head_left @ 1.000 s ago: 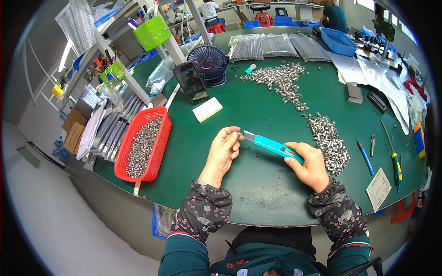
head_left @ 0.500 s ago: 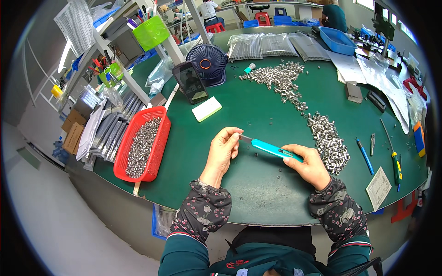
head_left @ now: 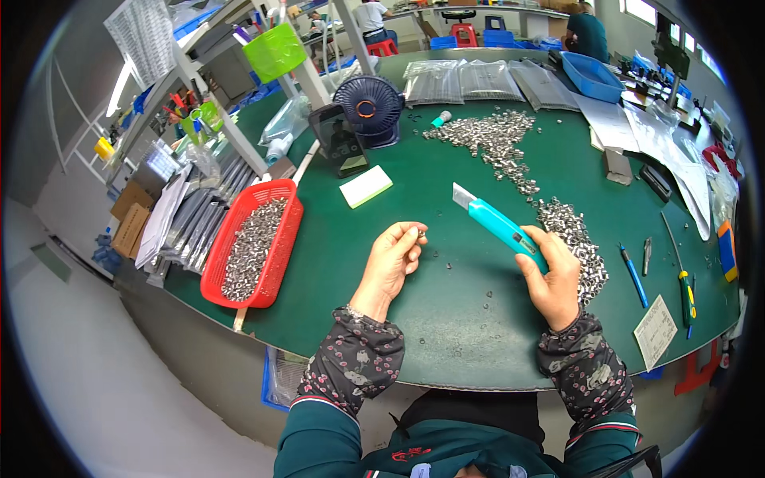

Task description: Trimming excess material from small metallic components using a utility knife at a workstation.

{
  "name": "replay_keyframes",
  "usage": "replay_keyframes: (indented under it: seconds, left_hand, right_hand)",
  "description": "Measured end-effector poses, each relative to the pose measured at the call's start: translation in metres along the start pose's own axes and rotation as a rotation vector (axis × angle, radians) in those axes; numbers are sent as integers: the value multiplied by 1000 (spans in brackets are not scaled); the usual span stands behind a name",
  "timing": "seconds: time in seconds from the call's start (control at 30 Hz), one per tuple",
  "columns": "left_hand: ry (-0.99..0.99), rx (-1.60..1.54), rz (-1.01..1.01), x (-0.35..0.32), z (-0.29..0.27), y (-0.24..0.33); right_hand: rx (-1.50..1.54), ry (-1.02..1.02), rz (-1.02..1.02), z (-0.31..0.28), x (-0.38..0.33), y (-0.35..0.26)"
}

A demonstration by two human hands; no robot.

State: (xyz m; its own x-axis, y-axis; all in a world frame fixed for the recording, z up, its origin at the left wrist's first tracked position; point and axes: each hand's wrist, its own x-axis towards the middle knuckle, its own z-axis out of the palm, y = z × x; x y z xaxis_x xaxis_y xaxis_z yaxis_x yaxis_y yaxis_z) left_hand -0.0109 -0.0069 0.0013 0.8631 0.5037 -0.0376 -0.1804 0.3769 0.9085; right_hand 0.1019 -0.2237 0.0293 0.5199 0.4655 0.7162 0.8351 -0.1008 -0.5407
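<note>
Between the thumb and fingers of my left hand [head_left: 390,259] is a small metal ring [head_left: 421,233], pinched over the green tabletop. My right hand [head_left: 551,275] is closed round a turquoise utility knife [head_left: 504,229], whose blade points up and to the left, apart from the ring. To the right, partly behind my right hand, lies a heap of small metal rings [head_left: 570,231]. A second, looser pile of rings [head_left: 486,135] spreads farther back. Several tiny dark bits lie on the table between my hands.
A red basket [head_left: 293,231] full of metal rings stands at the left. Behind are a phone [head_left: 341,139], a fan [head_left: 370,107] and a paper pad [head_left: 366,187]. At right lie a blue pen-like tool [head_left: 633,275], a screwdriver [head_left: 686,295] and a paper label [head_left: 656,333]. Other people sit far back.
The knife has swung up and away from the ring, its blade now raised toward the far side. My left hand stays nearly in place, still pinching the ring.
</note>
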Motion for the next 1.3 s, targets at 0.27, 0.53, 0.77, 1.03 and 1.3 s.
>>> replay_keyframes:
  seconds: [0.27, 0.53, 0.77, 1.03, 1.3]
  left_hand:
    - [231, 319, 282, -18, -1, 41]
    - [862, 1499, 490, -53, -118, 154]
    - [330, 1263, 581, -31, -53, 107]
    - [-483, 1275, 402, -18, 124, 5]
    - [-563, 1360, 399, -20, 176, -59]
  right_hand:
    - [100, 64, 138, -10, -1, 6]
    - [194, 133, 187, -14, 4, 12]
    - [716, 433, 453, -28, 19, 19]
    - [1071, 739, 521, -76, 27, 23]
    - [1032, 788, 558, -83, 16, 34]
